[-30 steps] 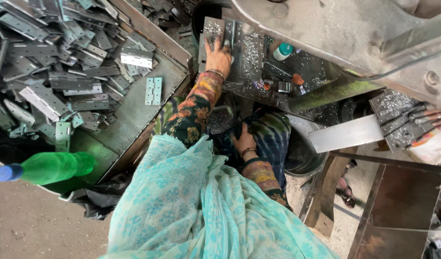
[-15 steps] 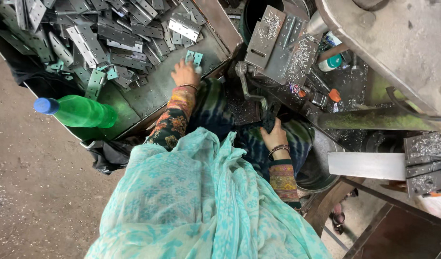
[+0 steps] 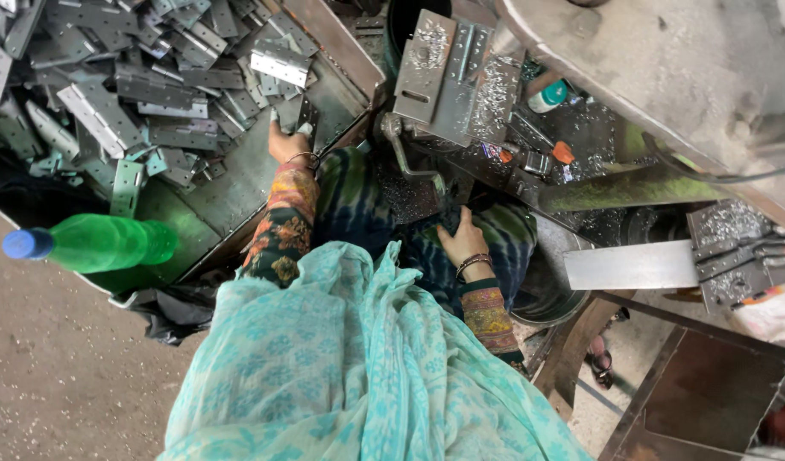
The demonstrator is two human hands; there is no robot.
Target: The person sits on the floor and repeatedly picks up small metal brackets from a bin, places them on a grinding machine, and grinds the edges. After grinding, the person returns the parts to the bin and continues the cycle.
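In the upper middle of the frame, the left hand point(image 3: 287, 145) closes its fingers on a small flat grey metal hinge plate point(image 3: 307, 113) at the metal tray's point(image 3: 239, 183) edge. Stiff, light and sharp-edged, it is best pinched by its long sides. The right hand point(image 3: 462, 242) rests flat and empty on the lap.

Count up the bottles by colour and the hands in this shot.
Green bottle with blue cap: 1
White bottle with green cap: 1
Hands: 2, left hand on a metal hinge, right hand on the lap
Total: 4

A metal tray point(image 3: 239, 183) holds piled hinge plates point(image 3: 136, 77) and a green bottle point(image 3: 93, 243).
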